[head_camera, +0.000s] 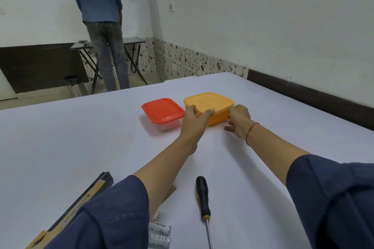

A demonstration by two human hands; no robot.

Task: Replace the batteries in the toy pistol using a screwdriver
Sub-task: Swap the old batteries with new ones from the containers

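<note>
An orange lidded box [210,103] stands on the white table [81,137], far from me. My left hand [194,121] grips its near left corner, thumb on the lid. My right hand [237,120] grips its near right corner. A black-handled screwdriver [203,198] lies near me between my arms, tip pointing toward me. White batteries [159,235] lie at the bottom edge, partly under my left sleeve. A long black and yellow package [81,204] lies at the lower left, partly hidden by my sleeve. I cannot see a toy pistol out of the package.
A clear box with a red lid [163,111] stands just left of the orange box. Beyond the table's far edge a person [101,26] stands with their back to me at a folding table [133,42]. A wall runs along the right.
</note>
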